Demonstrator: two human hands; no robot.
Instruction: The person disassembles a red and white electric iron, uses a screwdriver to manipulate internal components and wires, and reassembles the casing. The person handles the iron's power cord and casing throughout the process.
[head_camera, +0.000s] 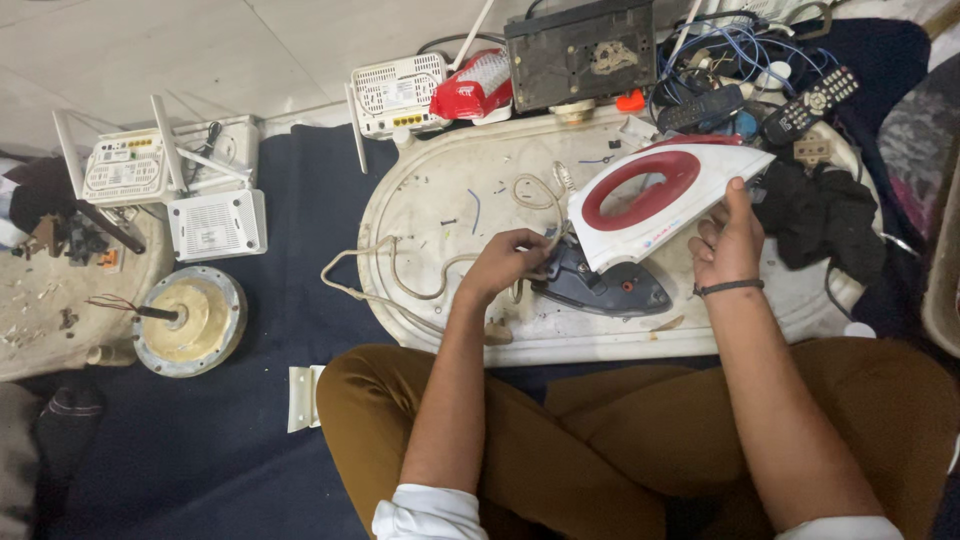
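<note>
A clothes iron lies opened on a white oval tray. Its white top cover, with a red handle ring, is tilted up off the dark grey base. My right hand grips the cover's right edge and holds it raised. My left hand is closed on the beige cord where it meets the rear of the iron. The cord loops leftward over the tray's rim.
Several white routers with antennas sit on the left, and a round metal motor part lies on the dark blue mat. A dark electronics box, remote controls, tangled wires and black cloth crowd the far right.
</note>
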